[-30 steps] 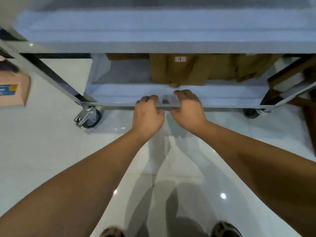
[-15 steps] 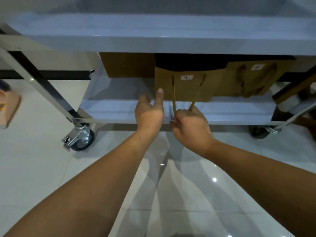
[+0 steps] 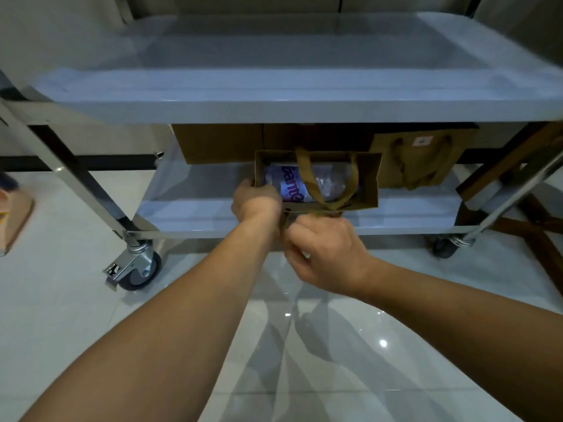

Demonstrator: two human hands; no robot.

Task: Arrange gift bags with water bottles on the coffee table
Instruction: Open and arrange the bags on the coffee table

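Note:
A brown paper gift bag [image 3: 370,178] stands at the front of the cart's lower shelf [image 3: 195,208], its mouth open toward me. Inside it lies a water bottle [image 3: 289,184] with a purple-lettered label. My left hand [image 3: 254,202] grips the bag's left rim. My right hand [image 3: 323,254] is curled round the bag's near handle, just below its front edge. The other brown handle arches over the bottle. A second brown gift bag [image 3: 423,159] with a small label leans behind it to the right.
The steel cart has a bare top tray [image 3: 304,50] and castor wheels [image 3: 137,269] on a glossy white tiled floor. Brown cardboard boxes [image 3: 219,141] sit at the back of the lower shelf. Wooden legs [image 3: 530,220] stand at the right, a box [image 3: 12,220] at the far left.
The flat bag has been pulled forward and opened, showing the bottle inside. My left hand went from an open touch to gripping the rim. My view has risen and pulled back.

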